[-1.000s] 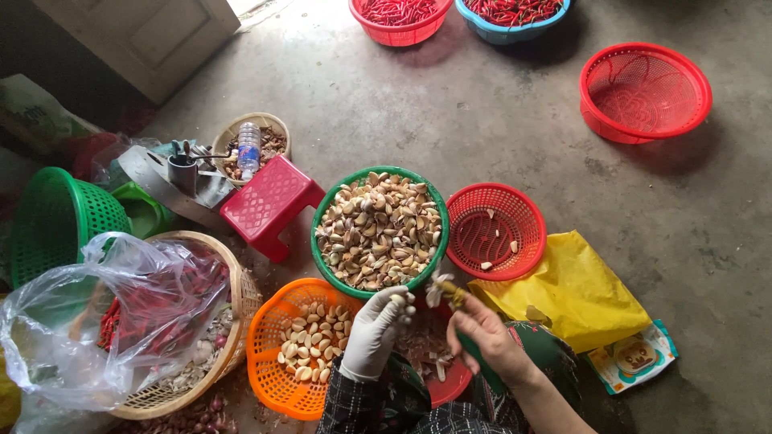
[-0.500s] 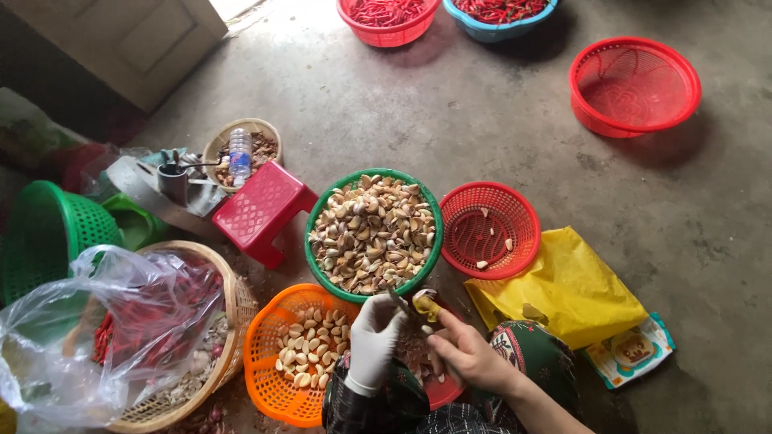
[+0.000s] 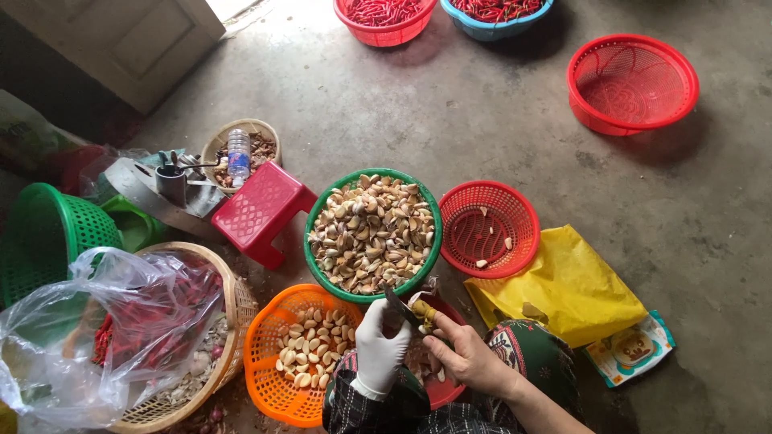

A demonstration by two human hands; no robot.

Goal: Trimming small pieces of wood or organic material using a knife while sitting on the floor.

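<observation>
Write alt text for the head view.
A gloved left hand and bare right hand peel a garlic clove with a small knife, above an orange basket of peeled cloves and a green basket of unpeeled garlic on concrete.

The basket of unpeeled garlic sits centre, with the basket of peeled cloves near-left of it and a nearly empty basket to its right. The stool stands left of the centre basket. 2 baskets of chillies lie at the far edge.
</observation>
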